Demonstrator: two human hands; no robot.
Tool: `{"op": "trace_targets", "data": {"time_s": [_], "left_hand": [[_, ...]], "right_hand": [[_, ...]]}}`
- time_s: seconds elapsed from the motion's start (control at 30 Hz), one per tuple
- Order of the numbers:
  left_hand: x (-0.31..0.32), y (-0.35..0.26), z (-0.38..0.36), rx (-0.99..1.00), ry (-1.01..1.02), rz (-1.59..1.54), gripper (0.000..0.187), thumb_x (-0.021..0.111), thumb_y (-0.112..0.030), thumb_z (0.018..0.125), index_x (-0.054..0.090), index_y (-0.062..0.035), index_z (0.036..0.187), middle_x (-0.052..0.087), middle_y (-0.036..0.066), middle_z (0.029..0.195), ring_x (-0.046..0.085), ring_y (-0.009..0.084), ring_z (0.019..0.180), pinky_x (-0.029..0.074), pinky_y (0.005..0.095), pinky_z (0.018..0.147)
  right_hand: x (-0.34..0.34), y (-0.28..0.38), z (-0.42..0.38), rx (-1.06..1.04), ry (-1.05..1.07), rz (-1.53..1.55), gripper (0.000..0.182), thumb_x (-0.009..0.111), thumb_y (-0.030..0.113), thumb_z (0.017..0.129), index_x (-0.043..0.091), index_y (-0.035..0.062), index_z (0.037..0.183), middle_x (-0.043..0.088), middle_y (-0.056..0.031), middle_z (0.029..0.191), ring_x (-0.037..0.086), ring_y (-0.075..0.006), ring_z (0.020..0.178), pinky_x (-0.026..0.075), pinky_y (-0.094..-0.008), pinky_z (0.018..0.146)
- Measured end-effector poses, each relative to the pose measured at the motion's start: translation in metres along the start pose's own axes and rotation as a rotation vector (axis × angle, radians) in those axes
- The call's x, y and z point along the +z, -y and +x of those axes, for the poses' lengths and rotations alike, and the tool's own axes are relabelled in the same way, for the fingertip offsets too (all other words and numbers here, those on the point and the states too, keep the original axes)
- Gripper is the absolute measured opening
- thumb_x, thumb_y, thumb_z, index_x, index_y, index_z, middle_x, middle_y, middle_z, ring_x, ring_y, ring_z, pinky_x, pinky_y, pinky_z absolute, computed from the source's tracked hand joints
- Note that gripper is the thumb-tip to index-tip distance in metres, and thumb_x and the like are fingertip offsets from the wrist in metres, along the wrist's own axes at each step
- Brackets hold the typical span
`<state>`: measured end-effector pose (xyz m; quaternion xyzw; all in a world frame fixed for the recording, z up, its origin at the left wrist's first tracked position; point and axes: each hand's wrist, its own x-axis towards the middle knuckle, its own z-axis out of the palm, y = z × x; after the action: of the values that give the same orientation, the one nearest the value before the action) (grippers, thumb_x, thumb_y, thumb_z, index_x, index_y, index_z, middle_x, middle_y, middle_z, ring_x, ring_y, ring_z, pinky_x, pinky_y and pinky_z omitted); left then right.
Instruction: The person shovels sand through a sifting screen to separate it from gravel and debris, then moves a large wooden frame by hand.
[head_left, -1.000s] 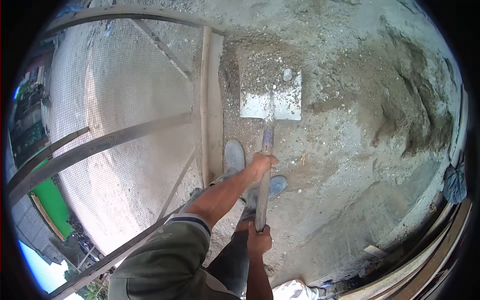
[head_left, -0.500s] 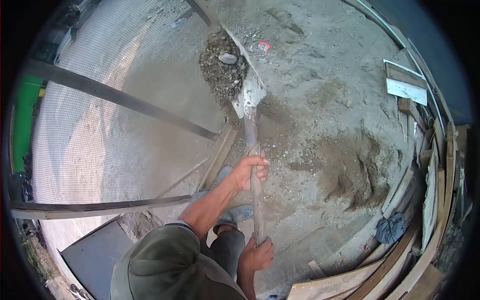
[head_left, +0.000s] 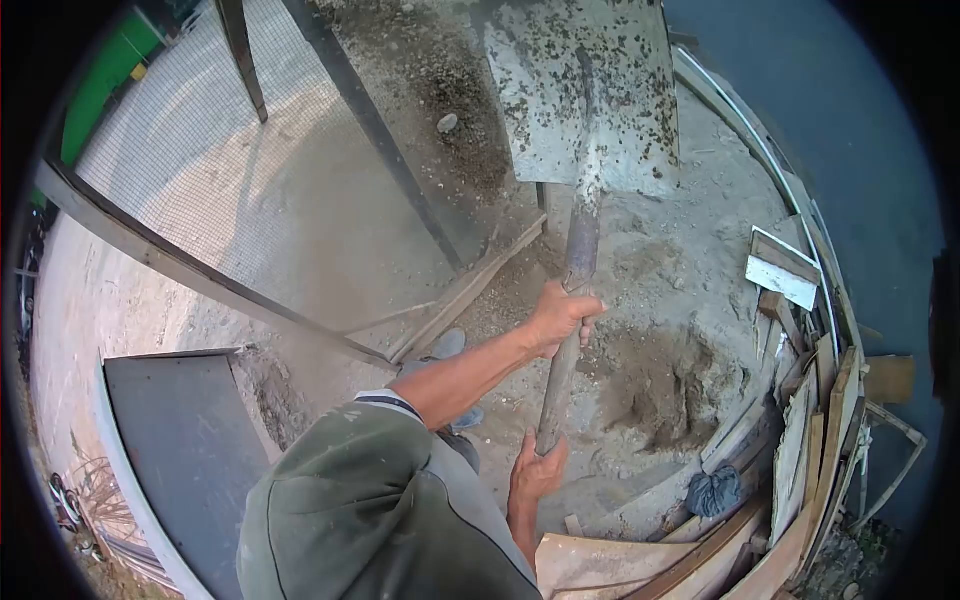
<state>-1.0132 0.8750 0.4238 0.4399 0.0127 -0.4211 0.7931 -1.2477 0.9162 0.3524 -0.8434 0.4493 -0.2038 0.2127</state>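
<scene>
Head view: left hand (head_left: 564, 320), arm extended, wraps the shovel handle (head_left: 583, 237) midway; right hand (head_left: 539, 468) closes round its rear end.

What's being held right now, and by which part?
A shovel, by its handle: the left grip is partway along, nearer the blade; the right grip is at the rear end.

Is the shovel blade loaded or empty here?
Empty of any load: the shovel blade shows metal with only scattered dirt specks, though its far edge is out of frame.
</scene>
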Motion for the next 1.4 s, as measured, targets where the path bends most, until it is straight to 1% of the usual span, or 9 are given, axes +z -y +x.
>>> {"op": "trace_targets", "data": {"time_s": [0.23,0.37,0.43,0.53,0.87,0.97,1.03,1.2,1.4], "left_hand": [[-0.066,0.181,-0.047,-0.450,-0.355,0.465,0.015,0.065,-0.011,0.066,0.055,0.0002,0.062,0.055,0.009,0.058,0.053,0.0181,0.046,0.042,0.0341,0.042],[-0.104,0.281,-0.065,-0.674,-0.331,0.690,0.017,0.067,-0.013,0.065,0.059,0.0026,0.063,0.056,0.010,0.059,0.055,0.0209,0.051,0.044,0.0353,0.046],[-0.111,0.307,-0.073,-0.744,-0.238,0.751,0.017,0.067,-0.012,0.064,0.059,0.0030,0.066,0.057,0.010,0.061,0.055,0.0210,0.052,0.044,0.0352,0.046],[-0.126,0.343,-0.081,-0.868,-0.224,0.816,0.018,0.067,-0.012,0.064,0.059,0.0034,0.071,0.057,0.012,0.065,0.055,0.0210,0.053,0.043,0.0352,0.046],[-0.113,0.354,-0.089,-1.403,-0.093,0.896,0.012,0.063,-0.004,0.069,0.052,-0.0069,0.073,0.047,0.007,0.064,0.049,0.0217,0.052,0.044,0.0388,0.048],[-0.065,0.337,-0.063,-1.410,-0.024,0.899,0.012,0.063,-0.005,0.068,0.051,-0.0072,0.071,0.047,0.007,0.064,0.049,0.0216,0.052,0.044,0.0387,0.049],[-0.032,0.336,-0.032,-1.488,-0.030,0.928,0.013,0.064,-0.005,0.064,0.052,-0.0065,0.067,0.050,0.006,0.061,0.051,0.0216,0.050,0.045,0.0384,0.046],[0.060,0.396,0.075,-1.422,0.002,1.005,0.011,0.062,-0.002,0.064,0.052,-0.0053,0.067,0.047,0.006,0.059,0.047,0.0210,0.046,0.043,0.0378,0.045],[0.240,0.539,0.274,-1.242,0.371,0.850,0.013,0.059,-0.005,0.070,0.048,-0.0074,0.064,0.044,0.003,0.058,0.045,0.0173,0.049,0.041,0.0356,0.046]], "right_hand": [[-0.028,-0.061,-0.136,0.553,0.521,-0.123,0.052,0.069,0.044,0.066,0.056,0.0022,0.094,0.061,-0.0200,0.074,0.059,-0.0404,0.072,0.046,-0.0456,0.065],[-0.026,-0.083,-0.211,0.927,0.496,0.115,0.054,0.067,0.050,0.066,0.057,0.0025,0.089,0.061,-0.0205,0.071,0.060,-0.0411,0.071,0.047,-0.0449,0.065],[-0.038,-0.058,-0.205,0.861,0.595,-0.015,0.056,0.063,0.054,0.069,0.058,0.0005,0.086,0.061,-0.0236,0.073,0.060,-0.0412,0.074,0.047,-0.0443,0.067],[-0.039,-0.040,-0.204,1.063,0.606,-0.002,0.060,0.059,0.057,0.071,0.058,-0.0022,0.083,0.061,-0.0259,0.076,0.060,-0.0413,0.078,0.047,-0.0443,0.068],[-0.042,-0.004,-0.182,1.601,0.725,0.061,0.058,0.060,0.059,0.067,0.057,0.0044,0.086,0.062,-0.0247,0.079,0.061,-0.0399,0.081,0.047,-0.0453,0.071],[-0.046,0.005,-0.142,1.657,0.784,0.064,0.056,0.060,0.057,0.067,0.053,0.0062,0.088,0.062,-0.0222,0.080,0.060,-0.0398,0.081,0.047,-0.0456,0.071],[0.005,0.010,-0.193,1.529,0.687,0.082,0.056,0.062,0.056,0.066,0.050,0.0073,0.091,0.063,-0.0207,0.080,0.061,-0.0394,0.081,0.047,-0.0455,0.071],[-0.024,-0.059,0.028,1.792,0.543,0.013,0.053,0.062,0.050,0.066,0.055,0.0044,0.091,0.063,-0.0198,0.078,0.061,-0.0379,0.078,0.047,-0.0461,0.070],[0.002,-0.261,0.218,1.578,0.148,-0.075,0.046,0.069,0.041,0.064,0.059,-0.0003,0.082,0.062,-0.0210,0.075,0.061,-0.0387,0.072,0.047,-0.0458,0.067]]}}
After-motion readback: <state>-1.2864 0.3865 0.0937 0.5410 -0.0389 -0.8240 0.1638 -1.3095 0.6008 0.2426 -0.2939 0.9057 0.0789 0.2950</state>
